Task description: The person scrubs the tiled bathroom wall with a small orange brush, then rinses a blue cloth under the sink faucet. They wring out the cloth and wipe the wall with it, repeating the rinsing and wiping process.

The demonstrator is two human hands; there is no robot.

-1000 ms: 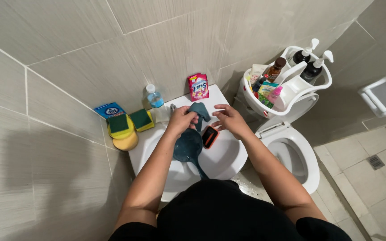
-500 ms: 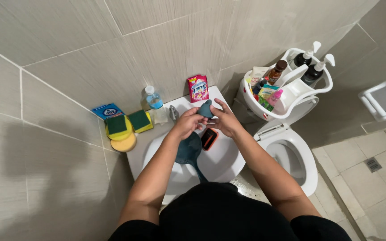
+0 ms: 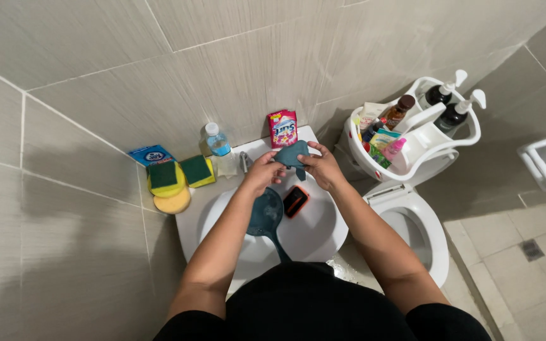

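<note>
Fingers point(image 3: 277, 165) of left hand point(image 3: 264, 173) curled narrowly, pinching one edge of teal cloth point(image 3: 292, 153). Fingers of right hand point(image 3: 322, 168) likewise closed on opposite edge. Cloth bunched between both hands, raised over rear of white sink point(image 3: 314, 237), just in front of red-and-pink packet point(image 3: 282, 128) leaning on tiled wall. Below hands, inside basin: second teal piece point(image 3: 266, 216) trailing toward front rim, and small black-and-orange object point(image 3: 296, 201) just beside it. On sink ledge: faucet point(image 3: 245, 161), clear bottle with blue label point(image 3: 215, 142), green-and-yellow sponges point(image 3: 173, 177), round yellow sponge point(image 3: 172, 202), blue packet point(image 3: 151, 155). On toilet tank point(image 3: 437, 165), right: white caddy point(image 3: 469, 136) holding two dark pump bottles point(image 3: 447, 106), brown bottle, tubes, sachets. Toilet bowl point(image 3: 412, 230) open.
</note>
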